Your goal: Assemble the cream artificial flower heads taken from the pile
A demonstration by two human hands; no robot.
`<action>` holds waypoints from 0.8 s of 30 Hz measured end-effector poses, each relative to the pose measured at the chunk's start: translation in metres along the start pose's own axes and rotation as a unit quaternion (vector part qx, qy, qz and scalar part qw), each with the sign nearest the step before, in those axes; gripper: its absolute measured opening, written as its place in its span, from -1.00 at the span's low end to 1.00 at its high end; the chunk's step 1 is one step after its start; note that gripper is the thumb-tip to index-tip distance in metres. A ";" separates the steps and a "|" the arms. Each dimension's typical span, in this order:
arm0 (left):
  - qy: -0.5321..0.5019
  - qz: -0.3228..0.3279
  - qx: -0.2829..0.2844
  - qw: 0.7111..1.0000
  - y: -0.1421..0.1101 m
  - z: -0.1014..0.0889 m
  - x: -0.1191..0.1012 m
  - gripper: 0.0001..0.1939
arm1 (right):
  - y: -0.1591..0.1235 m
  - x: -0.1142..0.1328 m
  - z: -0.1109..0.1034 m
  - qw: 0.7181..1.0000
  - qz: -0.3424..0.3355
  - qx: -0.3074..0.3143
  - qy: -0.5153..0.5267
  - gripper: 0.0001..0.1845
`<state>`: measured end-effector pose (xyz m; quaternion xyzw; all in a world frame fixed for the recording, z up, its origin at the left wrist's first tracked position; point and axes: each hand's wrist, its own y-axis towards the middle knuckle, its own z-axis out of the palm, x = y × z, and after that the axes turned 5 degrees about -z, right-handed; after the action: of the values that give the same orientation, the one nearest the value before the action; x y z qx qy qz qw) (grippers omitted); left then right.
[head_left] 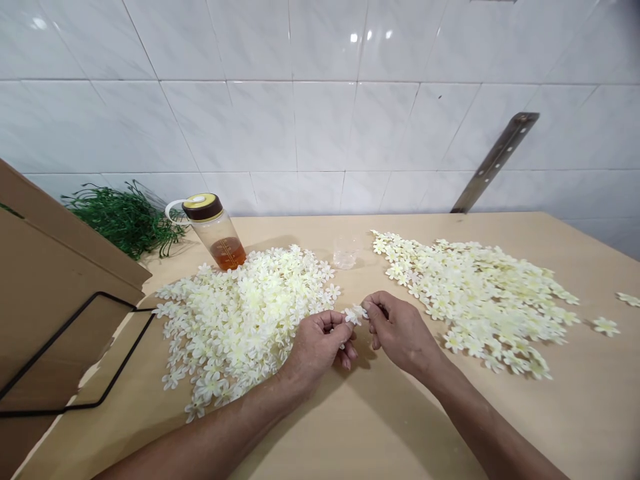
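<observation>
Blossom cluster (355, 314), white and small, listed first from the head view: held between left hand (320, 350) and right hand (400, 327), just above the pale tabletop (400, 433). Left thumb and forefinger we record as pinched on its near side; right thumb and fingertips, likewise closed, grip its right edge. The hands are near each other but apart, joined only by the piece; whether it is one flower or several stacked, we cannot tell. Left heap (255, 320): dense, piled cream-white flowers beside the left hand. Right spread (490, 293): similar flowers, lying flatter, with a loose flower (606, 326) farther right. Also listed: lidded bottle (215, 233) part-filled with amber liquid, behind the left heap; clear cup (345, 253) beyond the hands; green foliage (120, 217) near the brown cardboard (55, 287); metal bracket (495, 163) against the tiled wall (320, 127). Step in hand, as we judge it: fine fingertip handling of the cluster. Next move, in our judgement, calls for one steady pinch while the other adjusts lightly, sparing the thin petals.
</observation>
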<state>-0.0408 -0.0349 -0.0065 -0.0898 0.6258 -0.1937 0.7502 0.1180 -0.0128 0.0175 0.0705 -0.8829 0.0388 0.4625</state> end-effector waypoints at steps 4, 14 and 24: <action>-0.004 0.007 0.001 1.000 0.000 0.000 0.001 -0.84 | 0.003 -0.001 -0.006 0.995 0.013 0.016 0.095 -0.68; 0.012 -0.007 0.021 1.000 -0.001 0.001 0.001 -0.86 | 0.013 -0.014 -0.008 0.958 0.025 0.048 0.282 -0.62; 0.030 -0.008 0.030 0.999 -0.001 0.001 0.002 -0.86 | 0.010 0.009 -0.010 0.989 -0.133 -0.035 0.051 -0.67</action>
<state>-0.0398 -0.0365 -0.0077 -0.0668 0.6409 -0.2212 0.7320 0.1191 -0.0020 0.0305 0.1690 -0.8420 -0.0503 0.5099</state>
